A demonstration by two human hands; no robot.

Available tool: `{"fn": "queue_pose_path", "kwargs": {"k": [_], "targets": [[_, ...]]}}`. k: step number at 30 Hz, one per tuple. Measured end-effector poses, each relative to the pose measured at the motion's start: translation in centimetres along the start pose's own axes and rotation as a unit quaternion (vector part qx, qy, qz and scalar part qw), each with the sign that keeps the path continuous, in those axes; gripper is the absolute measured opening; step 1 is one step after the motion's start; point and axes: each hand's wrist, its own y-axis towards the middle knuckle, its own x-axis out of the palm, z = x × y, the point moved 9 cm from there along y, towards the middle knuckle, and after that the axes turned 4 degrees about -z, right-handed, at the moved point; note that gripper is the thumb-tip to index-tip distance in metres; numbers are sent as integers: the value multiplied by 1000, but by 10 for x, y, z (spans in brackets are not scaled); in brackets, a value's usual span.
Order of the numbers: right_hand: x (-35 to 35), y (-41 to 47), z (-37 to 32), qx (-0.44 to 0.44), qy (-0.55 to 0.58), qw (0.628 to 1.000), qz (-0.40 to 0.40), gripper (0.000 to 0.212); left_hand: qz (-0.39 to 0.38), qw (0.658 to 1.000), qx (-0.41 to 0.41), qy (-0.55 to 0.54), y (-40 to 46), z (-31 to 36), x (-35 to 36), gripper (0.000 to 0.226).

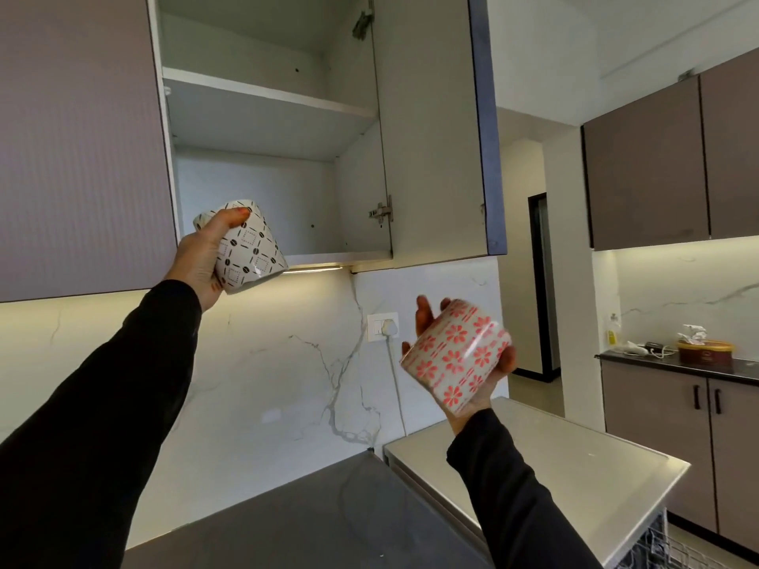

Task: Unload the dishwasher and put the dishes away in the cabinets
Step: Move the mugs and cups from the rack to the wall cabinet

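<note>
My left hand [201, 256] grips a white mug with a black diamond pattern [250, 250], raised and tilted at the front edge of the bottom shelf of the open upper cabinet [328, 256]. My right hand [472, 388] holds a white mug with red flowers [458, 357], tilted on its side, lower and to the right, in front of the marble backsplash. The cabinet's two visible shelves look bare. Its door [435, 129] stands swung open to the right. A corner of the dishwasher rack [673, 548] shows at the bottom right.
A closed upper cabinet door [78, 137] hangs to the left. Below are a dark countertop [308, 519] and a white appliance top [554, 466]. A wall socket with a plug [384, 326] is on the backsplash. A far counter [677, 363] holds a tub and small items.
</note>
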Motion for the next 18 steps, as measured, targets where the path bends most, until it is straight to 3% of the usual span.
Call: {"fn": "queue_pose_path", "kwargs": {"k": [3, 7, 9, 13, 18], "targets": [[12, 17, 18, 81, -51, 995, -42, 81, 11, 1000, 5, 11, 2, 4, -4, 22], [6, 59, 38, 189, -246, 950, 27, 95, 20, 999, 17, 36, 8, 15, -10, 28], [17, 87, 43, 203, -326, 923, 32, 84, 26, 997, 29, 63, 12, 23, -15, 33], [21, 140, 46, 194, -372, 900, 122, 35, 57, 993, 39, 91, 27, 37, -28, 37], [3, 192, 48, 172, -393, 882, 197, 37, 75, 987, 56, 133, 56, 48, -38, 42]]}}
